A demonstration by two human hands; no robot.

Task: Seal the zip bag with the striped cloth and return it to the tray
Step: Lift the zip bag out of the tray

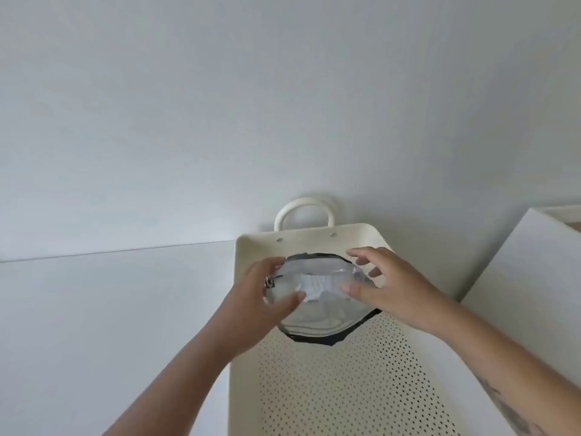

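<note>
A clear zip bag point(314, 319) with a black edge is held over the far end of a cream perforated tray point(345, 388). A pale folded cloth point(314, 286) shows through the plastic; its stripes are too blurred to make out. My left hand point(267, 297) grips the bag's left end, by the zip pull. My right hand point(386, 284) holds the right end, thumb pressed on the front and fingers spread behind. Whether the zip is closed cannot be told.
The tray has a looped handle point(303, 212) at its far end and rests on a white table point(94, 325) against a white wall. A white box or panel point(518, 278) stands close on the tray's right.
</note>
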